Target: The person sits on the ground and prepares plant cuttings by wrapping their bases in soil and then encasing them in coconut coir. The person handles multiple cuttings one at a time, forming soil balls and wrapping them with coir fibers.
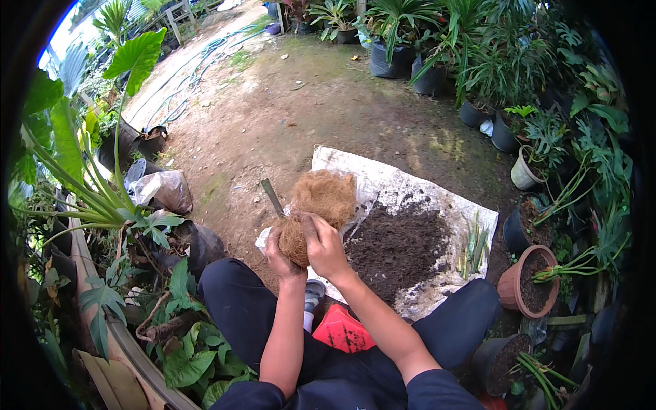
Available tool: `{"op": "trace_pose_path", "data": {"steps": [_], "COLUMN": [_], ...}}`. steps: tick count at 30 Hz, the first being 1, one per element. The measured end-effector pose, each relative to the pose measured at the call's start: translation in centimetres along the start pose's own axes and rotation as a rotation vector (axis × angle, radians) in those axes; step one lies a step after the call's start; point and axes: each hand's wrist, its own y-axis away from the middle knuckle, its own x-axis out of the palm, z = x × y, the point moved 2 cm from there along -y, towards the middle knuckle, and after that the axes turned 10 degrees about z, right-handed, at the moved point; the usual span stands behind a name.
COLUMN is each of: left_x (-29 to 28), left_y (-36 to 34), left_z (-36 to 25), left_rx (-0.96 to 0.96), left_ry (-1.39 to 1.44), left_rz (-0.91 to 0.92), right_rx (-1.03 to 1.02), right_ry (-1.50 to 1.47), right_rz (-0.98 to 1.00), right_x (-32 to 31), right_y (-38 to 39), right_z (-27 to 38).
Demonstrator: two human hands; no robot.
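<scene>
My left hand [279, 254] and my right hand [323, 242] both grip a clump of brown coconut fibre [294, 240] just in front of my knees. A bigger mound of the same fibre [326, 195] lies right behind it on a white sheet [403, 179] spread on the ground. A pile of dark soil [400, 246] covers the sheet to the right of my hands. A knife blade [272, 197] sticks up beside the fibre mound on its left.
Green cuttings [473, 244] lie at the sheet's right edge. A terracotta pot [525, 280] with soil stands at right, with more potted plants [527, 167] behind it. Leafy plants [119, 205] and black bags [164, 191] line the left. A red object [343, 331] lies between my legs.
</scene>
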Motion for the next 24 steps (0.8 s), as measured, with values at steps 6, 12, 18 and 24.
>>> {"op": "trace_pose_path", "data": {"steps": [6, 12, 18, 24], "left_x": [0.2, 1.6, 3.3, 5.0], "left_y": [0.9, 1.3, 1.8, 1.6], "left_z": [-0.9, -1.3, -1.0, -1.0], "left_rx": [0.236, 0.284, 0.271, 0.073], "left_ry": [-0.671, -0.737, -0.751, -0.367], "left_rz": [-0.094, -0.134, -0.148, 0.197], "right_rx": [-0.129, -0.196, -0.120, 0.003], "right_ry": [0.163, 0.122, 0.098, -0.283], "right_rz": [-0.069, -0.027, -0.060, -0.063], "right_x": [2.4, 2.0, 1.4, -2.2], "right_y": [0.9, 0.6, 0.5, -0.4], "right_z": [-0.6, -1.1, -1.0, -1.7]}}
